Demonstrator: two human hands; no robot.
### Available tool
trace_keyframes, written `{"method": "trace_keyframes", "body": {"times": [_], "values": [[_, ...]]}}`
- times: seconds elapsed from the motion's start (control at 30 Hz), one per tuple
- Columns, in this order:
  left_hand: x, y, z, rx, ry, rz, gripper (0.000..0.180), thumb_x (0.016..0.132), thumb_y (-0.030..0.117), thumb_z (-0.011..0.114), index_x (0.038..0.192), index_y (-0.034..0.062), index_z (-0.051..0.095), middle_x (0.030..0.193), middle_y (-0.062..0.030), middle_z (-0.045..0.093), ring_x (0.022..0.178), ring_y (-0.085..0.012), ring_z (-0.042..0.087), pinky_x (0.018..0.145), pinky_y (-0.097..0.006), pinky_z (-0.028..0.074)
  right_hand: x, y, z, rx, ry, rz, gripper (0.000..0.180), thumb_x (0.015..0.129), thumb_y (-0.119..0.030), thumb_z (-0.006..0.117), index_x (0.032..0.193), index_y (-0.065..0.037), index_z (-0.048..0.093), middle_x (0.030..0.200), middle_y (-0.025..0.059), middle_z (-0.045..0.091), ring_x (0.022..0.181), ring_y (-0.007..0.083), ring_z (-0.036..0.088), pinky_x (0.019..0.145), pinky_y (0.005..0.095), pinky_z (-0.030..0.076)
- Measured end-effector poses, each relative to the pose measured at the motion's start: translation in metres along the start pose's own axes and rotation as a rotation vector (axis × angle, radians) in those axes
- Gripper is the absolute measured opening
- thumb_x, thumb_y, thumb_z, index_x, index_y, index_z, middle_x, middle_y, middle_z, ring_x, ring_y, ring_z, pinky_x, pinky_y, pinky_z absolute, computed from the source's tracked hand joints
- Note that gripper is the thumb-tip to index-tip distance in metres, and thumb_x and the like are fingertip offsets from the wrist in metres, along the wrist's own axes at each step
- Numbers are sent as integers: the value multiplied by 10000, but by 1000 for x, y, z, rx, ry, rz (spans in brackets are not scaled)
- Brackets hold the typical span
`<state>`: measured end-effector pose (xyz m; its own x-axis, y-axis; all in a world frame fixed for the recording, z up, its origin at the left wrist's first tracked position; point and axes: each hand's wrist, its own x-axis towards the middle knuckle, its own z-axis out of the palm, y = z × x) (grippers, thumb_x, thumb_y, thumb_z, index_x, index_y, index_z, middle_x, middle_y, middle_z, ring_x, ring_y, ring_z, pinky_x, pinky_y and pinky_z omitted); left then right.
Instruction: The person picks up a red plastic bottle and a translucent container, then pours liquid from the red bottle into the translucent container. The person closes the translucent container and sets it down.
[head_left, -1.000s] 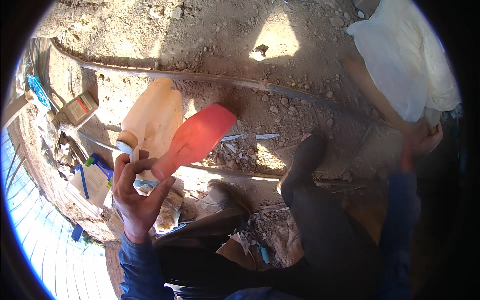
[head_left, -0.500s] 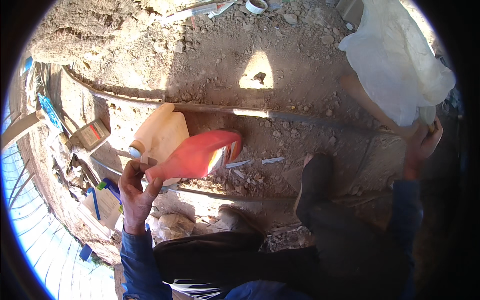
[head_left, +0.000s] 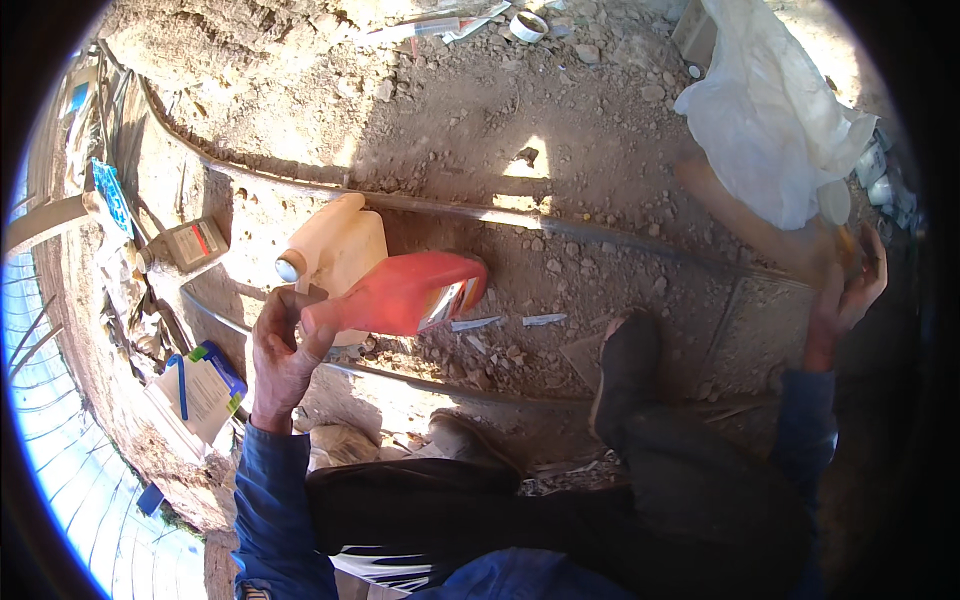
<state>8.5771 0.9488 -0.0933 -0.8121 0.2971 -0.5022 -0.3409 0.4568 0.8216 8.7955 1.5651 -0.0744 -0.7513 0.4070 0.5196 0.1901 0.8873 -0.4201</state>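
Observation:
A translucent red plastic bottle [head_left: 400,292] with a label is held by its neck in my left hand [head_left: 282,350]. The bottle lies tilted across a cream plastic jug [head_left: 345,245] with a pale cap on the ground behind it. At the right, my right hand [head_left: 850,290] has its fingers curved and apart, with part of it smeared by motion. Just beyond that hand is a white plastic bag [head_left: 765,130], with a pale round-ended container [head_left: 833,202] at its lower edge. A long tan shape [head_left: 750,215] runs toward the right wrist; I cannot tell its kind.
A flat grey container [head_left: 190,245] with a red stripe and a blue-and-white packet [head_left: 112,197] lie at the left. A blue and green box [head_left: 215,380] sits nearer me. Curved pipes [head_left: 470,212] cross the dirt. Several white containers [head_left: 880,190] lie at the far right.
The view has shifted a little. My left hand still grips the red bottle, which is slightly more level. The white bag stands a bit farther from my right hand, whose fingers look wider apart.

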Motion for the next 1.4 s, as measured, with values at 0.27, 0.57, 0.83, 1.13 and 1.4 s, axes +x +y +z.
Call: {"method": "trace_keyframes", "body": {"times": [0.27,0.57,0.83,1.13,1.4], "values": [[4,-21,10,33,21,169,335,970,275,806,1084,27,613,963,-20,615,908,-107,569,823,-286,485,48,-87,-23,59,142,-397,577,975,-58,638,1479,75,392,1433,295,574,1386,398,555,1178,503,419],[-4,-28,3,142,45,229,480,1001,443,765,1134,5,618,1048,-112,638,951,-180,587,869,-372,518,50,-282,118,347,-1275,-559,662,939,-345,691,1494,-43,494,1413,226,562,1400,402,498,1205,524,384],[-1,-35,9,79,-54,184,522,982,424,796,1237,13,601,1065,-70,655,984,-156,602,872,-332,535,-12,-364,230,330,-1293,-471,805,912,-610,729,1510,-103,548,1370,182,581,1367,371,507,1139,538,387],[12,-42,-21,-393,196,199,102,1085,127,661,1115,88,571,914,34,567,737,-51,460,652,-230,404,-28,-310,205,519,-1132,-795,434,877,-421,815,1170,-129,686,1120,81,658,1078,327,646,942,501,502],[-9,5,-75,-500,289,209,121,1016,-18,598,979,94,625,907,-20,656,670,-78,496,622,-237,405,-33,-247,173,671,-1015,-812,360,756,-312,866,1041,-150,718,1112,38,691,1102,296,660,925,494,512]]}}
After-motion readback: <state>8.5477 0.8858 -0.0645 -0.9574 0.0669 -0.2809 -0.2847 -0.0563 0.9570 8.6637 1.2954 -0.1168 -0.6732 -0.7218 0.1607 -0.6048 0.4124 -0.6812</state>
